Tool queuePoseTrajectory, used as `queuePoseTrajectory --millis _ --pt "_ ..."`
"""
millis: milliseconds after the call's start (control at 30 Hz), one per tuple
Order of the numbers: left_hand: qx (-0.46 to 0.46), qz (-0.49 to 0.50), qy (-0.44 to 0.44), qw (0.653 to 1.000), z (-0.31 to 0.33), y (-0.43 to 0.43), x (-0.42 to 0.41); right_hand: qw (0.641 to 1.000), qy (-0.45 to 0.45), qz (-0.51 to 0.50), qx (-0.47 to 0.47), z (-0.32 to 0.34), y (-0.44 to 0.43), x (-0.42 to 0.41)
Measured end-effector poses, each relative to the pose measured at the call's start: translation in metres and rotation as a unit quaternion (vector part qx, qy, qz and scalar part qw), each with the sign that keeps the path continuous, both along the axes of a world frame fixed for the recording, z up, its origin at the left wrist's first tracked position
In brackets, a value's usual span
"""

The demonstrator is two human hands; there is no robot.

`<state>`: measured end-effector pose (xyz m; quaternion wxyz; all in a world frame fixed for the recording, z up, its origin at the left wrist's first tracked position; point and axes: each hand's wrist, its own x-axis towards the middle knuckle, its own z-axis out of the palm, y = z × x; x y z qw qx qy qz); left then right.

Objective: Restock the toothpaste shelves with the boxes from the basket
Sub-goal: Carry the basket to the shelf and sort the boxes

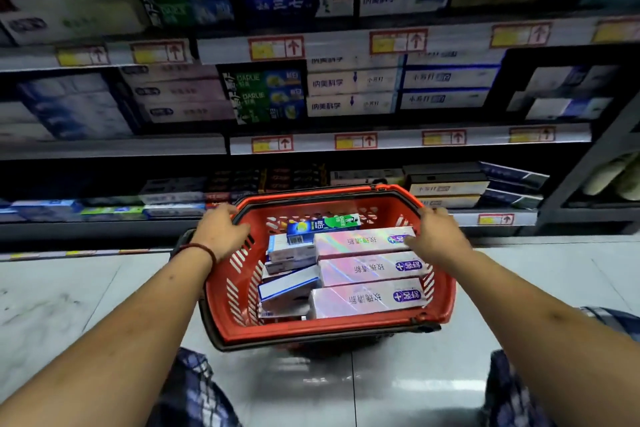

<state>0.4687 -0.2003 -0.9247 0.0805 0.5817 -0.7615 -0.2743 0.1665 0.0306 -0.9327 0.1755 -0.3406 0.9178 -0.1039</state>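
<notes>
A red plastic basket (pixel 346 328) sits on the tiled floor in front of the toothpaste shelves (pixel 346 142). Inside lie three pink holographic toothpaste boxes (pixel 367 270), a green-and-blue Darlie box (pixel 322 224) and several white-and-blue boxes (pixel 289 288). My left hand (pixel 221 229) grips the basket's far-left rim. My right hand (pixel 438 236) is at the far-right rim, fingers curled over the edge next to the topmost pink box; motion blur hides the fingertips.
Three shelf levels hold stacked toothpaste boxes, with price tags along the edges. The lowest shelf (pixel 104 225) runs just behind the basket. A dark shelf upright (pixel 588 177) stands at the right. My knees in plaid cloth (pixel 194 388) flank the basket.
</notes>
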Motion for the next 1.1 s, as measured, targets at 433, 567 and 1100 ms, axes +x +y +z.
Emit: queuePoseTrajectory --millis 433,567,1100 --pt "0.041 -0.123 0.113 0.985 -0.007 0.037 -0.056 0.982 -0.046 0.181 0.004 0.016 -0.043 0.021" --pt "0.105 -0.119 0.054 0.986 -0.043 0.007 -0.083 0.979 -0.053 0.187 0.066 -0.005 -0.087 -0.001" --pt "0.184 -0.208 -0.119 0.953 -0.070 0.015 -0.089 0.975 -0.090 0.117 0.164 -0.023 -0.071 -0.043"
